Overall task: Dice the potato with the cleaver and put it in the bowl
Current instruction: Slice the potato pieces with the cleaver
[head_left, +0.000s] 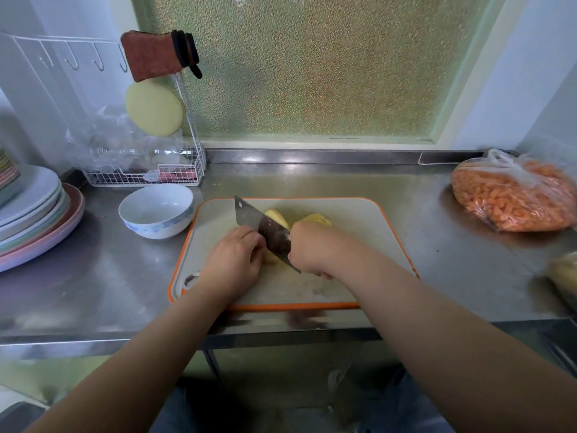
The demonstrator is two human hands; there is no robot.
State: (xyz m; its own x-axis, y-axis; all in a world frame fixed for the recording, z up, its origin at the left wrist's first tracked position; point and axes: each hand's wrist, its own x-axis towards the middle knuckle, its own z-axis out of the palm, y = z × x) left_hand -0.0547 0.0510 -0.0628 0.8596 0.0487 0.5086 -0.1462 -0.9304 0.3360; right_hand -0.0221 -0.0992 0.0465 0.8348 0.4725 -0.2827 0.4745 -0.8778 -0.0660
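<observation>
Your left hand (235, 257) is curling its fingers down on a piece of the potato (276, 218), pinning it to the cutting board (359, 220), with most of that piece hidden under your knuckles. Just to its right, your right hand (307, 248) is gripping the handle of the cleaver (265, 231), the handle itself hidden in your fist. The blade is slanting away from that hand, up and to the left, standing on edge between your two hands with its flat side close against your left fingers.

Just beyond the blade, two pale yellow chunks are lying on the board, still large. No small dice are showing anywhere. Further out, past your left hand and off the board's left edge, the bowl (156, 210) is sitting empty. So the dicing looks to be at an early stage, with all the transferring still ahead.
</observation>
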